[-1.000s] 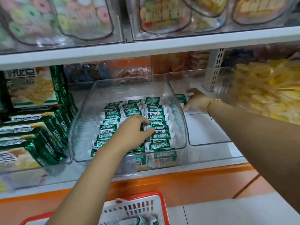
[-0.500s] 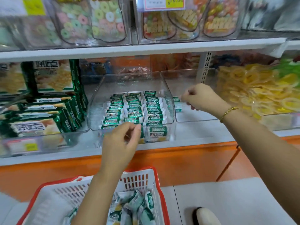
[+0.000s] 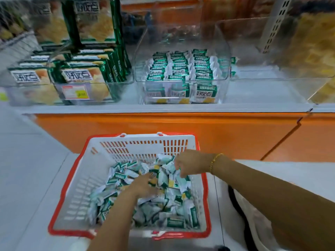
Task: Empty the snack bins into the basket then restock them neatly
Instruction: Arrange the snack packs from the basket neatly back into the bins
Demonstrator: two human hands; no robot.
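Snack packets, white with green print, lie in a loose heap in the red-rimmed white basket, and both hands are down among them. The left hand lies on the middle of the heap with its fingers reaching forward into the wrappers; blur hides whether they grip anything, so I cannot tell its hold. Just beyond it and to its right, the right hand, a gold bracelet at its wrist, has its fingers curled downward and pinches a single packet at the far right side of the basket. Well beyond both hands, up on the shelf, the clear bin holds more of the same packets in neat rows. To the right of that bin stands a second clear bin; to its left, large green packs are stacked.
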